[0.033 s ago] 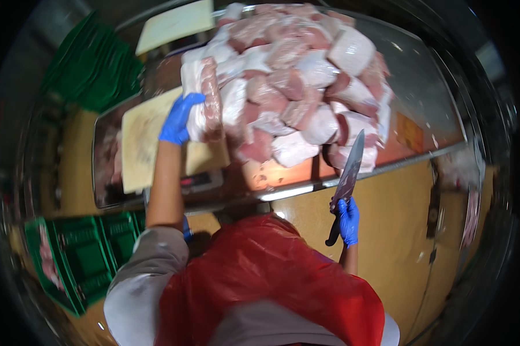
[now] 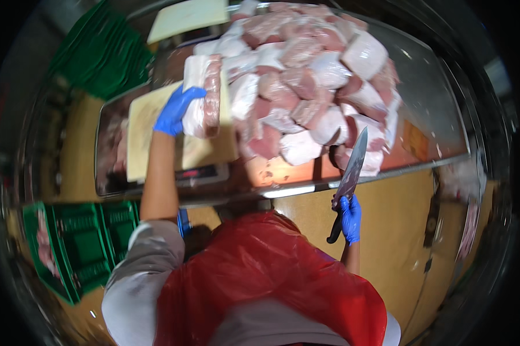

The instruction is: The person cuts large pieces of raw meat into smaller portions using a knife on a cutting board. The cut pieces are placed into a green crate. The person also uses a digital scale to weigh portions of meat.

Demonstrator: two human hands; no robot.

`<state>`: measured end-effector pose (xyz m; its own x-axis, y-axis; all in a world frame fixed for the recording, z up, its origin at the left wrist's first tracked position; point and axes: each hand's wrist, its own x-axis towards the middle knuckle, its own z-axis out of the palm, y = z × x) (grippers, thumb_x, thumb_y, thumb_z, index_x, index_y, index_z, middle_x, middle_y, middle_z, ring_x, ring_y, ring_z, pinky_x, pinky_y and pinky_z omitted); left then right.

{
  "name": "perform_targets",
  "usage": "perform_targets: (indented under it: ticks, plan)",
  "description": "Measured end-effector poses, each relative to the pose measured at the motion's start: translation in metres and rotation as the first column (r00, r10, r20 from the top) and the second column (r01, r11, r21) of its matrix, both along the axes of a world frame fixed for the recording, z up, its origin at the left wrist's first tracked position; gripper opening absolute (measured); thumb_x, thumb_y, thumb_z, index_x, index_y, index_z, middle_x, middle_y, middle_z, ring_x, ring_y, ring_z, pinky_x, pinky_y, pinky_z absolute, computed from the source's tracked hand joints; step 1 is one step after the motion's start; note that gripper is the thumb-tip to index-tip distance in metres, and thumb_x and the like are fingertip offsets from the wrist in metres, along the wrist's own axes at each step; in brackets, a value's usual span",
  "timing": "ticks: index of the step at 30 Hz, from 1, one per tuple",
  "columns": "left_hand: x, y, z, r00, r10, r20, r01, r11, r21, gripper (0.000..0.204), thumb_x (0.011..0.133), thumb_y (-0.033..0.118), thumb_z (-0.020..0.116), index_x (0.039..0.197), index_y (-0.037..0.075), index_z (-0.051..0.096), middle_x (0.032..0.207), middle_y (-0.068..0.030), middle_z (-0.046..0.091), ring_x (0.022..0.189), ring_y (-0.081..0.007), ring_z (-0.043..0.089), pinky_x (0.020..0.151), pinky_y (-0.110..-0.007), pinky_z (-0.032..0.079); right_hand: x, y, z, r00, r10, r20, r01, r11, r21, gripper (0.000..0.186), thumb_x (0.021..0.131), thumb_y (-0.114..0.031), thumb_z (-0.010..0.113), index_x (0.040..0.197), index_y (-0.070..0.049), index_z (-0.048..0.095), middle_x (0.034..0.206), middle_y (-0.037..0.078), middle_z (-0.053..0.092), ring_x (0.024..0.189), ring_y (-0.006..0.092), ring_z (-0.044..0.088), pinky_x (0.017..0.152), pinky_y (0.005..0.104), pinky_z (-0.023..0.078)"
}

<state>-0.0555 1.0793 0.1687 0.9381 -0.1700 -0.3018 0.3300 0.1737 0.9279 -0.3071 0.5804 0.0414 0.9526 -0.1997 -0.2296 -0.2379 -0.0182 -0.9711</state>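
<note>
My blue-gloved left hand grips a pale, fat-edged slab of raw meat on the cream plastic cutting board. My right hand is closed around a long steel knife, raised beside the table. I'm positioning the slab; cutting needs the blade brought across.

One view only, worn on the head, left of a pair. Looks steeply down and a little forward over a red apron onto a steel bench. Fisheye: straight bench edge bent into a curve, corners lost in a dark rim. Upright and unmirrored, so picture left equals the person's left. Close range: chest and shoulders fill the lower middle, forearms rise from there, left hand reaching up to the bench, right hand lower at the bench's near edge. Floor visible at both sides. No second view to share anything with.
</note>
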Motion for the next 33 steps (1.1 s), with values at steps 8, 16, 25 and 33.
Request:
perform_targets:
  ticks: [8, 16, 25, 33]
  plan:
    - [-0.136, 0.05, -0.037, 0.911, 0.1, 0.4, -0.4, -0.021, 0.916, 0.075, 0.091, 0.045, 0.065, 0.148, 0.002, 0.042, 0.134, -0.0332, 0.053, 0.123, -0.0416, 0.056, 0.106, -0.047, 0.043, 0.125, 0.146, 0.084, 0.856, 0.514, 0.064, -0.503, 0.854, -0.131, 0.025, 0.104, -0.017, 0.055, 0.12, 0.002, 0.055, 0.086, 0.008, 0.066, 0.065, 0.0102, 0.06, 0.059, 0.0267, 0.052]
    - [-0.267, 0.129, -0.078, 0.578, 0.152, 0.802, -0.816, 0.108, 0.568, 0.009, 0.09, 0.006, 0.068, 0.099, 0.004, 0.071, 0.093, -0.0162, 0.071, 0.08, -0.0332, 0.07, 0.073, -0.037, 0.055, 0.14, 0.236, 0.085, 0.77, 0.622, 0.144, -0.516, 0.739, -0.434, 0.021, 0.104, -0.022, 0.055, 0.107, -0.001, 0.056, 0.069, 0.004, 0.063, 0.052, 0.0058, 0.05, 0.046, 0.0241, 0.041]
    - [-0.097, 0.077, -0.031, 0.982, -0.033, 0.187, -0.169, 0.303, 0.938, 0.125, 0.062, 0.056, 0.083, 0.145, -0.018, 0.024, 0.13, -0.0353, 0.055, 0.12, -0.0422, 0.059, 0.102, -0.043, 0.048, 0.158, 0.342, 0.16, 0.721, 0.615, 0.32, -0.556, 0.789, -0.263, 0.019, 0.105, -0.02, 0.054, 0.112, -0.003, 0.055, 0.078, 0.004, 0.063, 0.061, 0.0054, 0.057, 0.047, 0.022, 0.043]
    - [-0.121, 0.138, -0.061, 0.764, -0.176, 0.62, -0.426, 0.584, 0.691, 0.089, 0.072, 0.028, 0.085, 0.147, 0.004, 0.044, 0.149, -0.0239, 0.041, 0.14, -0.0383, 0.038, 0.116, -0.043, 0.033, 0.138, 0.282, 0.097, 0.664, 0.707, 0.243, -0.404, 0.613, -0.679, 0.022, 0.103, -0.019, 0.055, 0.111, 0.001, 0.051, 0.082, 0.02, 0.069, 0.068, 0.0338, 0.068, 0.058, 0.0405, 0.05]
